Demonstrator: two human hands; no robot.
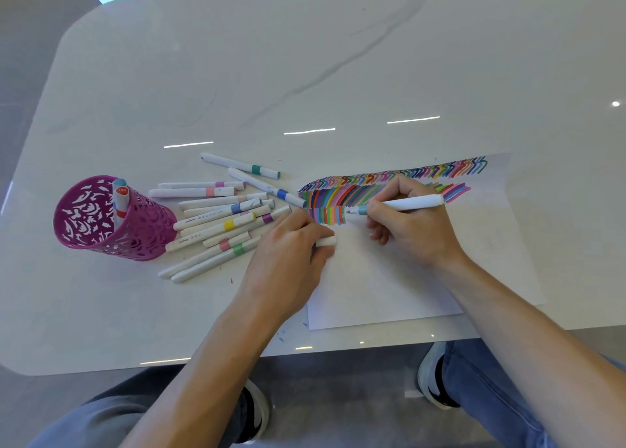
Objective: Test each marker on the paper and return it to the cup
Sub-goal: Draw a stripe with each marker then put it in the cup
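My right hand (408,225) grips an uncapped white marker (406,204) with a pale teal band, its tip touching the white paper (389,285) at the right end of the lowest row of coloured strokes (327,215). My left hand (291,254) rests on the paper's left edge and holds a white marker cap (326,241) between its fingers. A purple cut-out cup (111,218) stands at the left with two markers (119,198) upright inside. Several capped white markers (220,217) lie scattered on the table between the cup and the paper.
The white marble table (305,74) stretches far back behind the paper. Its front edge runs just below the paper. My legs and shoes (430,376) show beneath it. Small ink specks (281,339) dot the table near the paper's lower left corner.
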